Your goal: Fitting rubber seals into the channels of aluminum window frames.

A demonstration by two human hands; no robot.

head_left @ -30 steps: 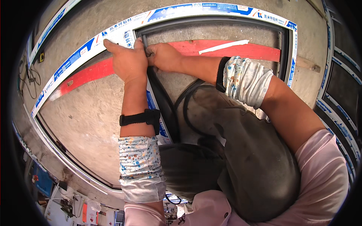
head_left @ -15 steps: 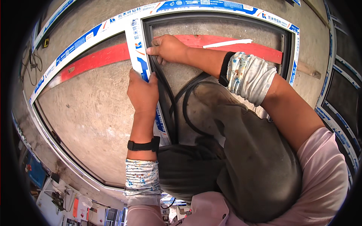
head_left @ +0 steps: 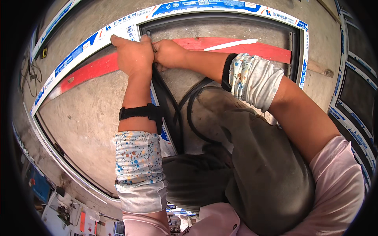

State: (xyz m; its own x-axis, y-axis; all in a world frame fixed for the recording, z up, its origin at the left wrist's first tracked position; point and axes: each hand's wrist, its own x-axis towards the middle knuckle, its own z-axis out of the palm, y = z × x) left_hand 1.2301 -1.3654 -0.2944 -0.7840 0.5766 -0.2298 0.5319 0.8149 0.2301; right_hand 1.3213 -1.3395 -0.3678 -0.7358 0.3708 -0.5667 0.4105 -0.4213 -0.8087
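A window frame [head_left: 84, 45] with white-and-blue protective film lies flat, split by a middle bar [head_left: 168, 144]. My left hand [head_left: 136, 57] is wrapped over the upper part of this bar, thumb on its right edge and fingers on the left. Right beside it, my right hand [head_left: 170, 55] is closed, its fingertips against the bar's right inner edge where a black rubber seal strip [head_left: 190, 114] runs. The strip hangs in loose loops below my hands. What lies exactly between the right fingertips is hidden.
Beneath the frame a red board [head_left: 236, 49] crosses the concrete floor, with a white strip [head_left: 230, 45] on it. My bent knee [head_left: 271, 157] is inside the right opening. More film-covered frames [head_left: 354, 129] stand at right; a cable [head_left: 33, 74] lies at far left.
My left hand has slid up the middle bar and now covers its upper part next to my right hand. The right hand has stayed near the same spot; the view has shifted slightly.
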